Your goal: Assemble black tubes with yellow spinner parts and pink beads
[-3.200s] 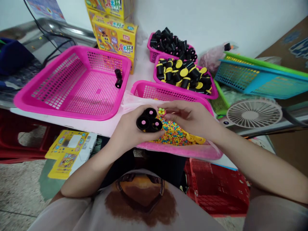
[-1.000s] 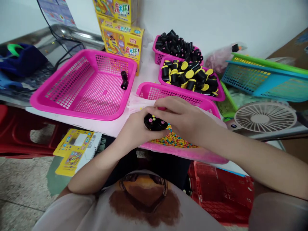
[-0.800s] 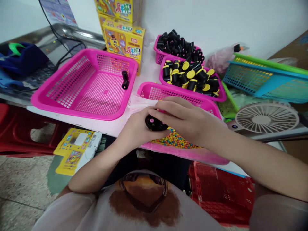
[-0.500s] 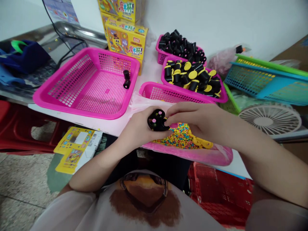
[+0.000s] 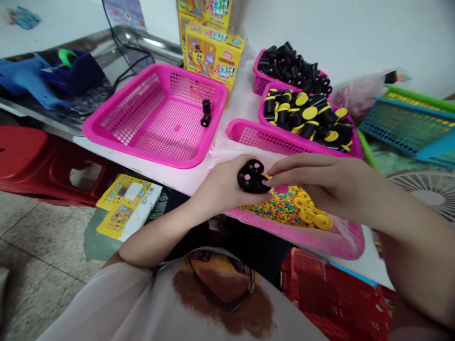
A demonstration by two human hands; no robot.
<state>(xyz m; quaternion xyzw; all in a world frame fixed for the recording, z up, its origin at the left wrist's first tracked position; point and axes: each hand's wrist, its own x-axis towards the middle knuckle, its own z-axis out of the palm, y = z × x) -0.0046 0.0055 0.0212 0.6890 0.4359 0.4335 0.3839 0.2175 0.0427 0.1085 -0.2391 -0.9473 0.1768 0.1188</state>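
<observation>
Several small black cups (image 5: 251,176) are bunched in my left hand (image 5: 227,182), which is closed around them with their openings facing up. Pink pieces and a few coloured beads show inside the cups. The fingertips of my right hand (image 5: 320,182) are brought together at the right edge of the cups; anything between them is too small or hidden to make out. Both hands are above a pink basket (image 5: 295,237) lined with clear plastic. In it lie many small coloured beads (image 5: 273,208) and round yellow lids (image 5: 313,213).
A large pink basket (image 5: 142,158) at left holds two black cups (image 5: 206,113). Behind are baskets of yellow-lidded black cups (image 5: 309,113) and black cups (image 5: 291,64). Yellow boxes (image 5: 213,54) stand by the wall. A blue glue gun (image 5: 31,78) lies on a metal tray.
The view has shifted, so the table's things appear further right. My left hand keeps its hold on the cups, while my right fingertips have moved slightly at the cups' edge.
</observation>
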